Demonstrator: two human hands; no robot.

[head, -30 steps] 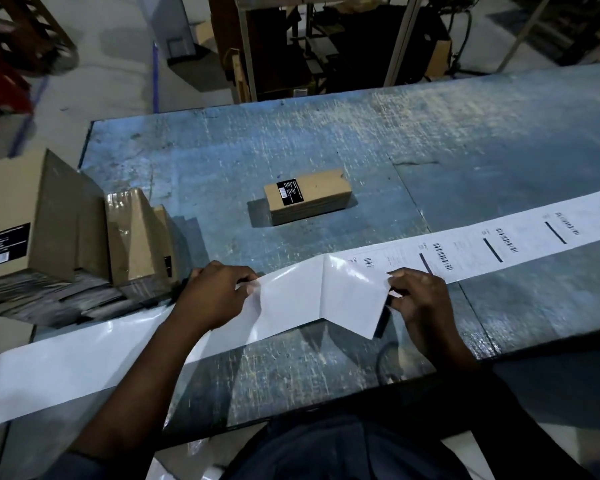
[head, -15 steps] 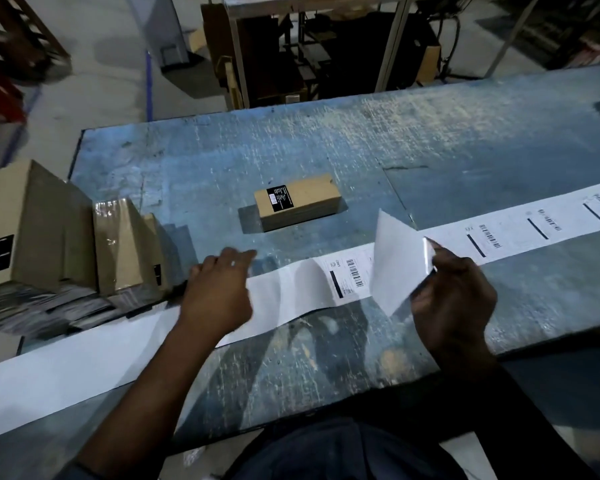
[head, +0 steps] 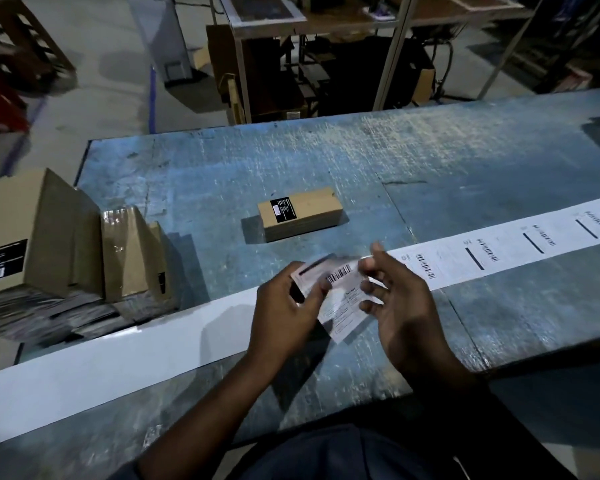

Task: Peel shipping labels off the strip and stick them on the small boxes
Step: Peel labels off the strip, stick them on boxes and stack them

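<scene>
- Holding, in the head view, a peeled label [head: 343,303] above the strip [head: 499,258] near the desk's [head: 326,157] front edge: the left hand [head: 284,306] pinches its left end. The right hand [head: 406,306], fingers spread, meets its right end; grip unclear.
- Likely next: carry it forward to the small box [head: 300,218] and press it flat.
- Label: white, barcoded, motion-blurred.

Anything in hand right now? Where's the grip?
The peeled label, off the strip. The left hand pinches its upper-left end by the barcode; the right hand touches its right edge, but blur hides whether that is a grip.
</scene>
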